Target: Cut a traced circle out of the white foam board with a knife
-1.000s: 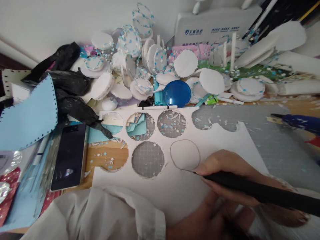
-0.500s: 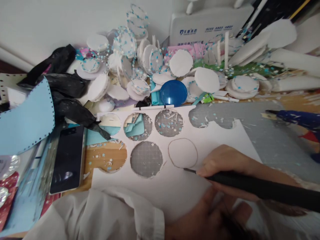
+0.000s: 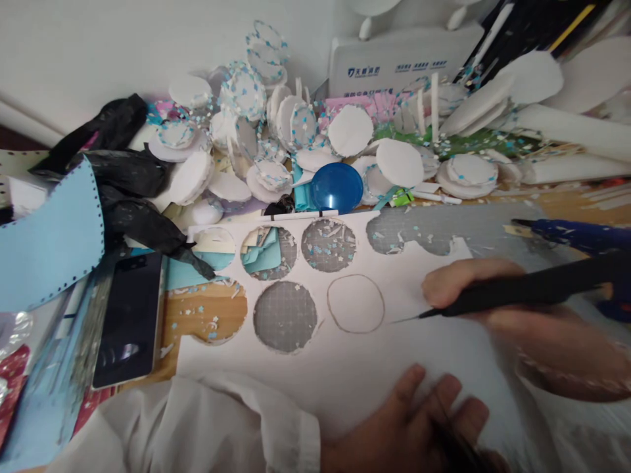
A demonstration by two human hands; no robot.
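White sheet (image 3: 345,374), centre of frame, round holes through it. Drawn circle (image 3: 355,303) sits intact right of the lower hole (image 3: 286,316). On my feed the left hand (image 3: 389,430), bottom centre, lies open on the sheet, fingers spread. Right hand (image 3: 530,328) grips the black pen-like tool (image 3: 532,289), thin tip just right of the outline; can't tell if it touches.

My read: tip work around that outline. I'd bring the tip onto the line, go slow, press the sheet flat and hold the left fingers back, as they're near the tip.

Around, left to right: blue card (image 3: 54,249) at left edge, black plastic (image 3: 135,217), phone (image 3: 131,315) beside the sheet. White stick (image 3: 298,215) lies along the top edge; beaded white discs (image 3: 269,174) and blue lid (image 3: 338,187) crowd behind it. Scraps in the holes could snag. Far right, blue glue-gun-like tool (image 3: 582,233) on the grey mat (image 3: 473,223) limits room for my right hand.
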